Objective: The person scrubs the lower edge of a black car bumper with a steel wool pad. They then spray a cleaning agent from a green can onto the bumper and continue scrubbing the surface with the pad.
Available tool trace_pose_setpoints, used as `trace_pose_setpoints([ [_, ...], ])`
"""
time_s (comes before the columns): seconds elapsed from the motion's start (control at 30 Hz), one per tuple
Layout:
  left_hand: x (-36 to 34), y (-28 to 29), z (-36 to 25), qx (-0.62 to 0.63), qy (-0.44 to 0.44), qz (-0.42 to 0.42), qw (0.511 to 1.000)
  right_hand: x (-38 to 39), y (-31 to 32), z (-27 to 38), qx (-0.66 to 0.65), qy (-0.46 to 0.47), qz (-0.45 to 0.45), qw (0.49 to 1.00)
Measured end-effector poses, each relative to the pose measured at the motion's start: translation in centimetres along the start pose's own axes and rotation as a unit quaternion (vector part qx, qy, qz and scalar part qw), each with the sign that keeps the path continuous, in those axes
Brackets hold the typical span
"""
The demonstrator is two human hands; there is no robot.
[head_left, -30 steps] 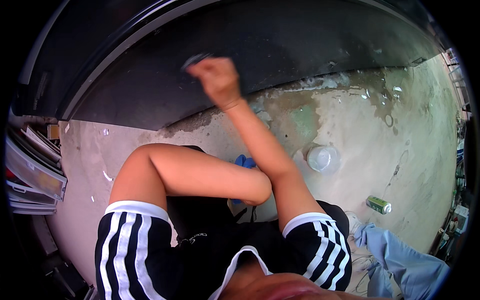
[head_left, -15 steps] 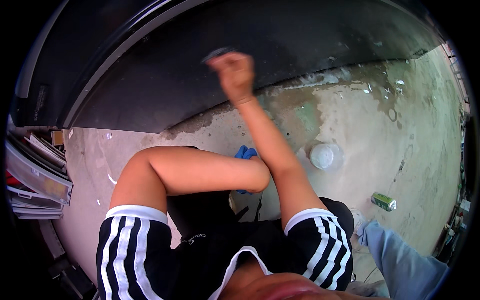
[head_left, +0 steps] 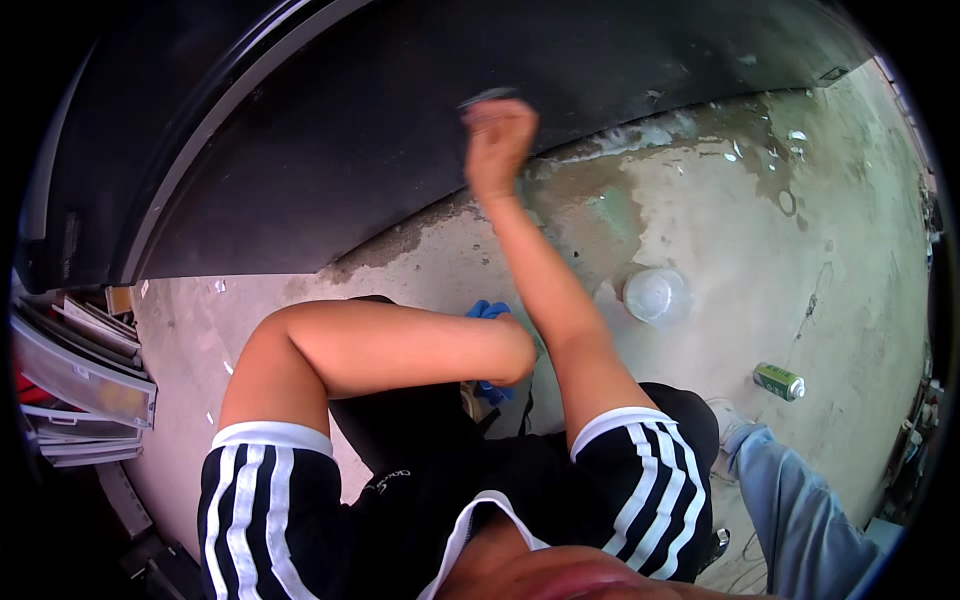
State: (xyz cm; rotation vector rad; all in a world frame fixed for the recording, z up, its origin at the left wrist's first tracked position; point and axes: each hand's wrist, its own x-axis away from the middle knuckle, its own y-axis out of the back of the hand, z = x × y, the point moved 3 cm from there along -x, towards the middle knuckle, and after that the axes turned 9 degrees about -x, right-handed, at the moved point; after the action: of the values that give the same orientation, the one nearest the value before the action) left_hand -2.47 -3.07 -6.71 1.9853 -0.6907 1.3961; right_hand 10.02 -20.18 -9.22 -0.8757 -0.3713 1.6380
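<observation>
Up against a large black panel (head_left: 330, 140), my right hand (head_left: 503, 135) is closed on a small, flat dark object (head_left: 487, 97). Motion blurs it, so its kind is unclear. My left arm bends across in front of my body. The left hand (head_left: 518, 345) is partly hidden behind its own wrist and forearm. A bunched blue cloth (head_left: 487, 309) sticks out on both sides of that hand, which seems closed around it.
A translucent plastic tub (head_left: 657, 296) stands on the stained concrete floor (head_left: 740, 240). Right of it lies a green spray can (head_left: 778, 381). Another person's denim-clad leg (head_left: 800, 500) is close at lower right. Framed panels (head_left: 85, 365) are stacked at left. White scraps litter the floor.
My right hand has shifted to the right along the black panel, with the dark object still in it. The left hand and blue cloth have hardly moved.
</observation>
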Motion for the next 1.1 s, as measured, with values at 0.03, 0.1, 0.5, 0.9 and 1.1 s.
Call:
trace_pose_setpoints([
  [0.03,0.4,0.7,0.1,0.002,0.001,-0.008,1.0,-2.6,3.1,0.1,0.152,0.063,-0.076,0.984],
  [0.1,1.0,1.2,-0.2,0.006,0.017,-0.053,0.998,-3.8,5.3,0.1,0.313,0.129,-0.142,0.93],
  [0.5,-0.3,-0.7,0.2,-0.026,0.059,-0.079,0.995,0.6,5.1,-2.4,0.34,0.139,0.054,0.929],
  [0.9,1.0,-0.7,-1.4,0.014,0.019,-0.06,0.998,5.8,0.7,-3.3,0.226,0.021,-0.002,0.974],
  [1.1,2.9,-1.6,-0.7,0.041,0.036,-0.18,0.982,4.8,4.6,-4.8,0.257,-0.001,-0.087,0.963],
])
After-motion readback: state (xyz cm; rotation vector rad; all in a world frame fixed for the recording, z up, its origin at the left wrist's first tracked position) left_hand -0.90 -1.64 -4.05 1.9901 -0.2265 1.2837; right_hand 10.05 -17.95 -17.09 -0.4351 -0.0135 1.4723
